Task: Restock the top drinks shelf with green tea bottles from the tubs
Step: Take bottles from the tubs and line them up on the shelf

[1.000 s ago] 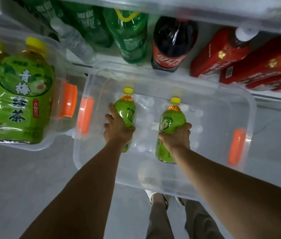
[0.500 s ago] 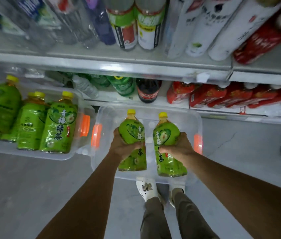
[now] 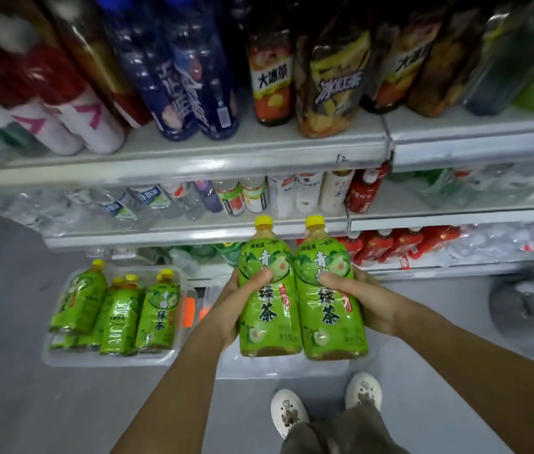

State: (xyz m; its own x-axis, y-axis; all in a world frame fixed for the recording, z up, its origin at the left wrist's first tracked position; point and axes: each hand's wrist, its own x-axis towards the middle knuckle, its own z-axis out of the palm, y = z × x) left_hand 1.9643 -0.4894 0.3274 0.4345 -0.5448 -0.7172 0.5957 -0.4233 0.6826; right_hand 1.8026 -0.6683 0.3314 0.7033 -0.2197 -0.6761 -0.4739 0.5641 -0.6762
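Holding two green tea bottles upright, touching: left hand [image 3: 237,304] wraps left bottle [image 3: 268,290], right hand [image 3: 362,301] wraps right bottle [image 3: 329,293]. Risk: slick wrap slips; crowded shelf [image 3: 193,149] at 12 o'clock blocks placement.

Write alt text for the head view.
Left hand and right hand each grip an upright green tea bottle, left bottle beside right bottle, before drinks shelves. A floor tub at left holds more.
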